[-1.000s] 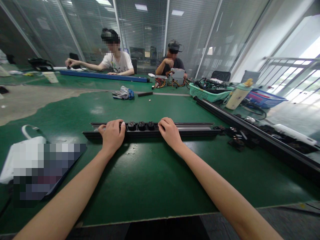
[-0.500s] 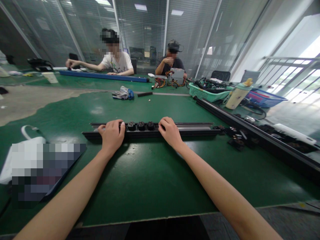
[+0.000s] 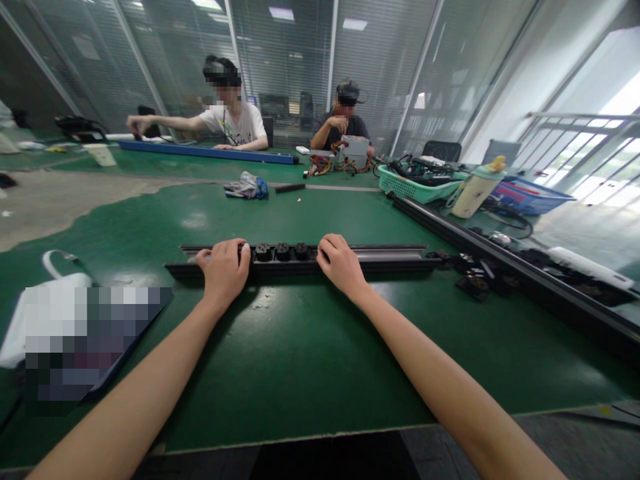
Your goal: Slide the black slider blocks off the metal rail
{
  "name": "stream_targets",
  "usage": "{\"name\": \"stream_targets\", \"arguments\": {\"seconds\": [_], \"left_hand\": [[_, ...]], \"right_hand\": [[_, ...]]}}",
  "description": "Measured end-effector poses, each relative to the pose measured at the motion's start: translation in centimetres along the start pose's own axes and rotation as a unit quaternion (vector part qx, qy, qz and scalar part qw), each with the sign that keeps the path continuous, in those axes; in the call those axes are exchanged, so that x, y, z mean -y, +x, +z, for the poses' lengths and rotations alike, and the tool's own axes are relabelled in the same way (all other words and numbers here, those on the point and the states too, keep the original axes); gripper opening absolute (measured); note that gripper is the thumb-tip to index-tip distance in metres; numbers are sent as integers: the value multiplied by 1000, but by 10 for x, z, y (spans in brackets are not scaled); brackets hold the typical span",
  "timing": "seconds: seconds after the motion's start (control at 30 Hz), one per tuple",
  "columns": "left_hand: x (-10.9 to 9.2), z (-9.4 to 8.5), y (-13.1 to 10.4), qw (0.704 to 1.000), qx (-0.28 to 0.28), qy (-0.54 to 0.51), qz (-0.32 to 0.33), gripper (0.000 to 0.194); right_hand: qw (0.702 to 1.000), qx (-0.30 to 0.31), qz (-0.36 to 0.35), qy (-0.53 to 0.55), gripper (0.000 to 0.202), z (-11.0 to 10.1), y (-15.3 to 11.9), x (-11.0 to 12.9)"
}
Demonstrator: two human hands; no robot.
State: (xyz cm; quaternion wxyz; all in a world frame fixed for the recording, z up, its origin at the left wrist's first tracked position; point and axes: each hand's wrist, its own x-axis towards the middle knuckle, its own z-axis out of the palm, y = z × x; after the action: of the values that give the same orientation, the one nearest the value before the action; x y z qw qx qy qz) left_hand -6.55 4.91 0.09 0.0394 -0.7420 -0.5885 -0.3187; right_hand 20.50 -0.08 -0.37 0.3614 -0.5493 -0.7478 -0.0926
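Observation:
A long black channel (image 3: 280, 269) lies crosswise on the green table, with a bare metallic inside at its right part. Several round black modules (image 3: 283, 251) sit in a row in its middle. My left hand (image 3: 223, 270) is closed over the channel left of them, its fingers wrapped round the rail and covering what lies beneath. At the right end of the row, my right hand (image 3: 339, 261) has its fingers curled on the channel; whatever the fingertips hold is hidden.
A longer black rail (image 3: 480, 240) runs diagonally at the right, beside loose black parts (image 3: 473, 287). White and dark blurred items (image 3: 55, 320) lie left. Farther back are a glove (image 3: 247, 187), a green basket (image 3: 415, 187), a bottle (image 3: 477, 190) and two seated people.
Both my hands and the channel have hardly moved. Across the table, a person's outstretched arm has shifted slightly to the left.

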Motion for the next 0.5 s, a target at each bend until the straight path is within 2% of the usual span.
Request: {"name": "stream_targets", "arguments": {"seconds": [0.5], "left_hand": [[2, 2, 0, 1000, -8, -7, 4, 47]], "right_hand": [[998, -26, -34, -39, 24, 4, -1, -9]]}}
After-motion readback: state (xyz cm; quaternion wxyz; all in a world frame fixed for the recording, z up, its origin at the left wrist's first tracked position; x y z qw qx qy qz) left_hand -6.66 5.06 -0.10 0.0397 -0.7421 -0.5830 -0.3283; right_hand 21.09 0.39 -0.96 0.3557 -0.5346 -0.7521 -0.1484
